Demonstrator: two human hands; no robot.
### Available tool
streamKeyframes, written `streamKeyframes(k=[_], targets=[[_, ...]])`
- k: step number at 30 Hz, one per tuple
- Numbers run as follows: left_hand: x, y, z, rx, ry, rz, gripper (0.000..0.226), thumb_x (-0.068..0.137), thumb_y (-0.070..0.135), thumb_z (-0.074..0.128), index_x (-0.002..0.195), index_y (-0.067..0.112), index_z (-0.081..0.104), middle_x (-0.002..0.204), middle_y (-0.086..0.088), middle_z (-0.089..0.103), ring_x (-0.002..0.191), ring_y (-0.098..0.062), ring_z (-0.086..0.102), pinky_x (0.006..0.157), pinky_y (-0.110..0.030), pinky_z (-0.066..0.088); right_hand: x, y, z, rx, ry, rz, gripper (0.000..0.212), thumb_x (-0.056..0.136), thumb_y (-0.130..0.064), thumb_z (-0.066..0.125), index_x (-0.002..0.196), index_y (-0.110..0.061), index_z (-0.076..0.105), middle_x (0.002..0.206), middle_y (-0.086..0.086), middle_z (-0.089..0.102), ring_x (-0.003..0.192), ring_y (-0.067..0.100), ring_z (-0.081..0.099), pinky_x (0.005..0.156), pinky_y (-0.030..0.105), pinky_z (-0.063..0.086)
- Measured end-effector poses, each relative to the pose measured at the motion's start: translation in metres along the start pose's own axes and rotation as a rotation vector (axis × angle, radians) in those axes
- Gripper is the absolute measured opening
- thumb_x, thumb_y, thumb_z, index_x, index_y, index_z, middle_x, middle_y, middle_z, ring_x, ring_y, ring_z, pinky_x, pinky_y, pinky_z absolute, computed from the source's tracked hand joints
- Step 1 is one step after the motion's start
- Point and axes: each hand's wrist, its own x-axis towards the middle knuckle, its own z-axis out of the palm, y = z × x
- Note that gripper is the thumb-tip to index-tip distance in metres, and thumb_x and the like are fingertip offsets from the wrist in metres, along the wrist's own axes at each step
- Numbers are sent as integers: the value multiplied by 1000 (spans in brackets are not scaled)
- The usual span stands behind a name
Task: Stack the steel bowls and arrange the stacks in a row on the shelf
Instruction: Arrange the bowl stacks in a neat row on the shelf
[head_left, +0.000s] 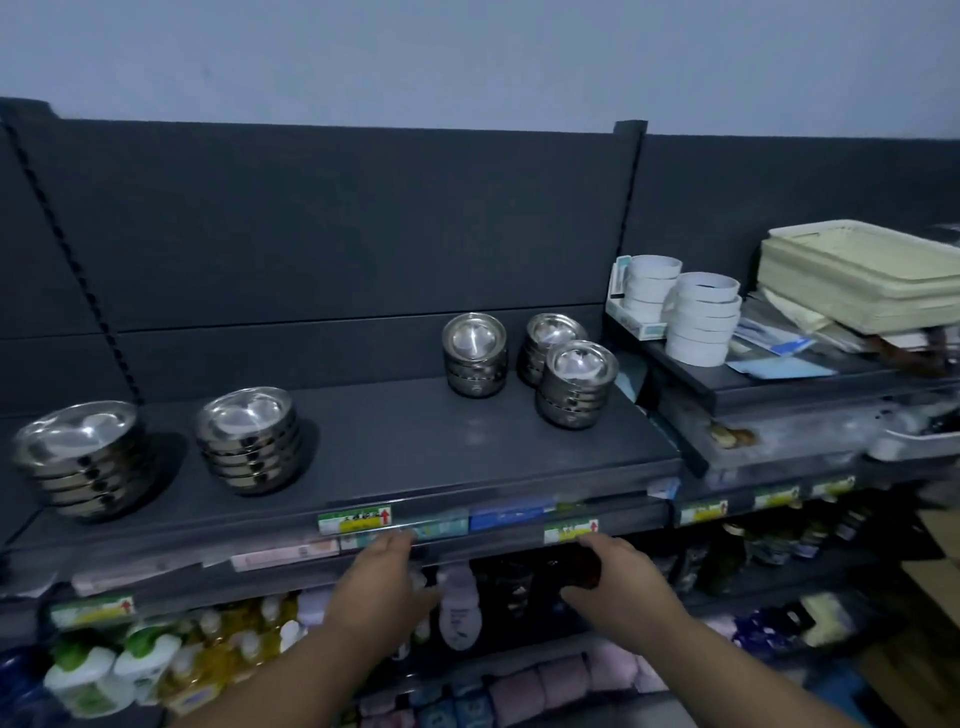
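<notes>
The dark grey shelf (395, 447) carries five stacks of steel bowls: two wide stacks at its left end (78, 457) (249, 439), and three narrower stacks near its right end (474, 354) (551, 349) (576, 383).

One head-worn wide-angle view, close to a dark shelf (415, 457).
It faces forward and slightly down; shelf fills mid-frame, wall along the top, both forearms entering from the bottom.

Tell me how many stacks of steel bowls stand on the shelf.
5: far-left stack, second stack, middle stack, back-right stack and front-right stack, which partly hides it.
</notes>
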Motion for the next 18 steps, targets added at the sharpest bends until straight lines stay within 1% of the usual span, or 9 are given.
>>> streamKeyframes(k=[3, 8, 11, 14, 16, 18], targets=[[16, 24, 10, -6, 6, 34, 76, 85, 49, 61, 147, 20, 29, 151, 0, 33, 137, -17, 35, 109, -25, 32, 7, 21, -15, 13, 16, 33, 70, 83, -38, 69, 144, -22, 40, 141, 3, 46, 121, 19, 52, 94, 24, 45], [68, 46, 10, -38, 36, 50, 73, 81, 47, 66, 142, 19, 37, 144, 0, 42, 130, -17, 43, 105, -25, 35, 43, 28, -28, 40, 36, 30, 69, 85, -39, 68, 145, -21, 39, 143, 1, 46, 125, 17, 49, 96, 22, 41], [113, 45, 5, -101, 46, 44, 71, 82, 44, 68, 141, 17, 38, 144, -2, 42, 130, -17, 43, 104, -22, 32, 82, 16, -34, 47, 51, 3, 67, 84, -38, 67, 143, -22, 41, 140, -1, 50, 125, 15, 49, 94, 17, 37], [165, 36, -4, -174, 60, -5, 71, 82, 42, 69, 141, 17, 38, 145, -4, 41, 131, -19, 43, 104, -24, 32, 133, -7, -36, 82, 72, -9, 66, 80, -37, 70, 140, -23, 46, 136, -1, 56, 122, 14, 53, 91, 14, 37], [202, 27, -11, -209, 65, -45, 74, 82, 42, 69, 142, 16, 36, 145, -7, 41, 132, -21, 42, 107, -28, 32, 169, -25, -36, 106, 79, -18, 67, 78, -37, 73, 138, -22, 47, 134, -2, 58, 122, 13, 55, 92, 13, 37], [237, 18, -18, -227, 72, -84, 77, 81, 44, 69, 143, 16, 34, 146, -8, 41, 133, -23, 41, 107, -31, 33, 204, -43, -31, 128, 69, -36, 69, 76, -35, 76, 138, -20, 48, 133, -2, 60, 121, 12, 56, 98, 15, 38]])
